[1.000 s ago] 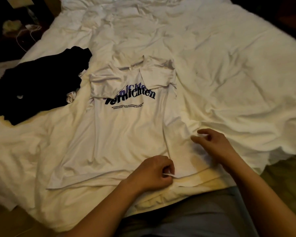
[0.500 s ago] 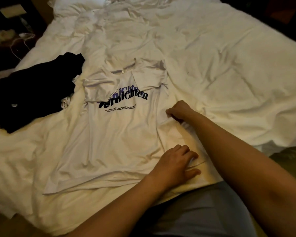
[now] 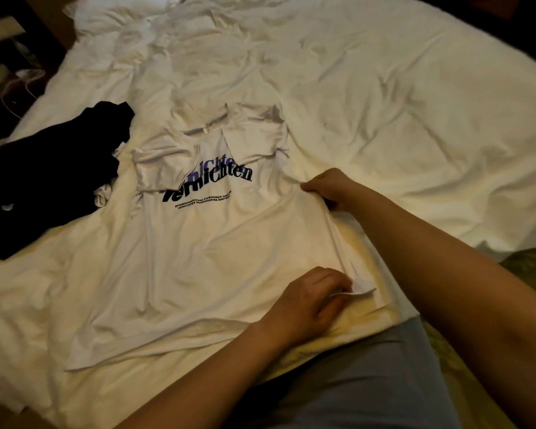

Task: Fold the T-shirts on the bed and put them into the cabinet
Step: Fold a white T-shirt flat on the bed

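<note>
Both hands pinch white T-shirt (image 3: 198,258) right edge

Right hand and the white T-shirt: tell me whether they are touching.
Touching. The head view shows the right hand gripping the white T-shirt at its side edge, fingers curled into bunched cloth that pulls taut toward the left hand.

You've got the tee (image 3: 198,258) flat on the bed (image 3: 415,119), centre-near, neck far, hem near. Both sleeves lie folded in over its chest. Dark clothes (image 3: 44,181) sit on the bed just left of the tee, level w/ its far half. Your right hand (image 3: 331,188) is at the tee's right edge, mid-length; left hand (image 3: 310,301) nearer you, at the hem's right corner. Bedside stuff & cables (image 3: 16,85) far left, off the bed.
</note>
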Motion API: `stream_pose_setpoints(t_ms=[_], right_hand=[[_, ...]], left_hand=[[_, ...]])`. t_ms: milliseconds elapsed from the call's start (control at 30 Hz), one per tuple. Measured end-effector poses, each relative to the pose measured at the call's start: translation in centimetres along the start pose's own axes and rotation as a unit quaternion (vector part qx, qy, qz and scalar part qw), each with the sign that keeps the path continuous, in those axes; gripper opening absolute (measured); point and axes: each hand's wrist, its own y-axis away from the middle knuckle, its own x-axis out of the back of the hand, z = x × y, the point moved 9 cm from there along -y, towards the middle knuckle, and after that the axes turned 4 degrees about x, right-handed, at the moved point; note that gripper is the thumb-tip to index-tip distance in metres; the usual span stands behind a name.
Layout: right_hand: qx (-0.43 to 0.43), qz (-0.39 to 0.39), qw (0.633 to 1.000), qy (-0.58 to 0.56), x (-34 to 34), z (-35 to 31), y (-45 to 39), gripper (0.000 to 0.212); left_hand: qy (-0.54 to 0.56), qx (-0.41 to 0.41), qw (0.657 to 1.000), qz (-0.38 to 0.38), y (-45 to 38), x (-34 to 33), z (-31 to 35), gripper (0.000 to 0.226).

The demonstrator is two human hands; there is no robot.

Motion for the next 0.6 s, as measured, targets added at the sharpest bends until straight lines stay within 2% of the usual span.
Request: stream_pose_setpoints(t_ms=[100,233,300,367,400,467,533,600], right_hand=[[0.071,0.094,0.992,0.042,1.8,-0.9,-0.5,0.015],[0.104,0.114,0.964,0.215,1.0,0.1,0.1,0.013],[0.154,0.157,0.934,0.280,0.8,-0.8,1.5,0.030],[0.243,0.173,0.899,0.320,-0.5,-2.7,3.8,0.042],[0.285,0.156,0.890,0.320,-1.8,-3.4,5.0,0.041],[0.327,0.072,0.889,0.313,-5.0,-3.8,7.3,0.032],[0.331,-0.045,0.887,0.318,-8.9,-2.8,9.9,0.025],[0.335,-0.128,0.872,0.333,-12.1,-1.4,12.7,0.023]], left_hand=[[0.008,0.005,1.000,-0.006,-0.1,-0.2,0.1,0.021],[0.010,0.006,1.000,-0.027,0.4,0.0,-0.2,0.023],[-0.001,0.010,1.000,-0.026,1.2,0.7,-0.5,0.027],[-0.025,0.029,0.999,-0.019,2.5,1.9,-1.6,0.028],[-0.041,0.044,0.998,-0.016,3.3,2.6,-2.3,0.028],[-0.071,0.086,0.994,-0.011,5.1,4.3,-4.1,0.030],[-0.095,0.149,0.984,-0.012,7.1,6.2,-6.1,0.036],[-0.111,0.201,0.973,-0.004,9.3,8.2,-7.9,0.042]])
